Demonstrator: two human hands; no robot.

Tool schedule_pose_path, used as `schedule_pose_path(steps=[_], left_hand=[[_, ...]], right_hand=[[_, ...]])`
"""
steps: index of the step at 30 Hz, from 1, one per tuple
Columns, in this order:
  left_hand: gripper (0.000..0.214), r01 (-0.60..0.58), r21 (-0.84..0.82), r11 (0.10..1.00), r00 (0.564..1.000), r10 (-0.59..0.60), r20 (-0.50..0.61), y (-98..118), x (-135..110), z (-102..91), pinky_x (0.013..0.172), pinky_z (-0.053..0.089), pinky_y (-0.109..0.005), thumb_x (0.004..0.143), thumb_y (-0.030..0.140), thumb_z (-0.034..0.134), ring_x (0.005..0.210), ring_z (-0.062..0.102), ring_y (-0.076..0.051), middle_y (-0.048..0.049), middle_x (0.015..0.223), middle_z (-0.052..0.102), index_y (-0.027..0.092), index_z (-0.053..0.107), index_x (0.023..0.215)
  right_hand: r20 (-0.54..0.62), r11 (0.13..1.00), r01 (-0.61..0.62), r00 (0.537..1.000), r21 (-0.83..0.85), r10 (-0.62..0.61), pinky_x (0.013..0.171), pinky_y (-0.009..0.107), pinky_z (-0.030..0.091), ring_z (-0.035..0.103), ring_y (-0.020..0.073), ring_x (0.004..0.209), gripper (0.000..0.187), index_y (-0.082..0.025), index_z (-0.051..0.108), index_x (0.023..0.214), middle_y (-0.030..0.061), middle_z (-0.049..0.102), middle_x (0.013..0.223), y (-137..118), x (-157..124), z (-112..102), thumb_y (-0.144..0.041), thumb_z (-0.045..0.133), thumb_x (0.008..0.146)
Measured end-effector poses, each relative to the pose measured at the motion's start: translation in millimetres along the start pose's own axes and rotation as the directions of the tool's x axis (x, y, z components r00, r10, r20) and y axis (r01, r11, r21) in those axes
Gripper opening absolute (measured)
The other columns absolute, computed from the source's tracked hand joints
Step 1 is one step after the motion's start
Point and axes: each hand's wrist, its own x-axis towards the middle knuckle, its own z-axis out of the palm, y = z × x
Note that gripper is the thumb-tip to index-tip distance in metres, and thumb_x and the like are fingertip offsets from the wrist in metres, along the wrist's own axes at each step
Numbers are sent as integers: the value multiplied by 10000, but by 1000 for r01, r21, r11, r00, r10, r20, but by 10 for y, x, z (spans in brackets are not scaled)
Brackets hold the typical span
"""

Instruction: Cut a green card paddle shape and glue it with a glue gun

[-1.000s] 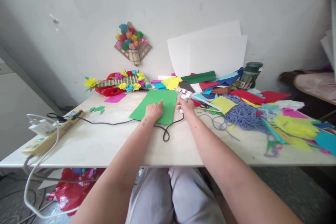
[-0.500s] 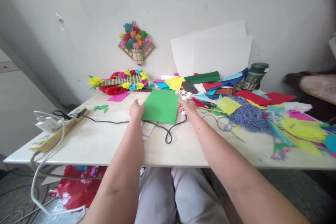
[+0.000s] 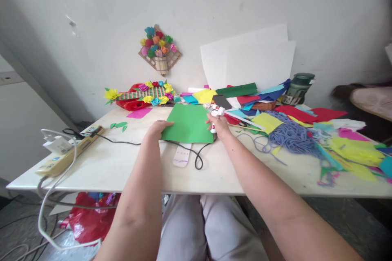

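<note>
A green sheet of paper lies in front of me over the black cord and part of a pale card with a purple line and small orange marks. My left hand is closed on the sheet's left edge. At the sheet's right edge, my right hand is wrapped round a white hot glue gun, its nozzle toward the upper left. A long white glue stick sticks out of the gun's back end. Whether the right fingers also touch the paper I cannot tell.
A power strip with a white charger lies at the left, near green paper leaves. Behind stands a flower-trimmed craft piece. Blue-purple yarn, coloured paper and a dark jar crowd the right.
My left hand has moved left and slightly toward me. The green sheet's near edge has shifted and now lies straighter, and more of the pale card shows. The right hand keeps the glue gun.
</note>
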Motion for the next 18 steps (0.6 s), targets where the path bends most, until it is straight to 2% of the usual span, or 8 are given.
schedule_pose_path(steps=[1, 3, 6, 10, 18], left_hand=[[186, 46, -19, 999, 997, -44, 60, 23, -46, 20, 652, 516, -383, 559, 180, 726, 743, 644, -283, -131, 722, 675, 120, 627, 705], [156, 168, -133, 977, 965, -135, 226, 51, -125, 56, 663, 532, -350, 624, 160, 672, 724, 650, -244, -125, 777, 687, 116, 650, 772], [205, 199, -218, 955, 933, -117, 339, 45, -194, 87, 653, 547, -328, 640, 115, 643, 714, 658, -227, -105, 810, 695, 133, 659, 844], [301, 166, -252, 953, 928, -64, 367, 2, -211, 90, 668, 554, -334, 623, 69, 642, 712, 664, -229, -105, 832, 696, 128, 648, 918], [356, 151, -406, 901, 950, -20, 310, -23, -221, 102, 731, 550, -370, 637, 58, 629, 760, 665, -233, -96, 865, 694, 132, 615, 985]], right_hand=[[-9, 1000, 10, 1000, -3, -10, 299, 184, 352, 466, 76, 291, 263, -136, 600, 756, -22, 610, 520, -4, 0, -2, -365, 643, 636], [-26, 1000, 21, 999, -10, -21, 296, 187, 343, 466, 78, 292, 262, -140, 602, 753, -25, 609, 519, -11, 2, -7, -371, 638, 635], [-49, 999, 27, 998, -20, -28, 288, 189, 327, 455, 79, 286, 248, -146, 604, 757, -31, 604, 505, -15, 8, -17, -361, 630, 637], [-83, 999, 45, 995, -13, -46, 284, 191, 319, 446, 78, 280, 222, -143, 600, 740, -31, 598, 492, -26, 9, -22, -339, 627, 638], [-61, 988, 132, 990, 80, -127, 318, 160, 321, 537, 81, 377, 344, -143, 604, 853, -12, 632, 586, -70, -3, -3, -410, 640, 639]])
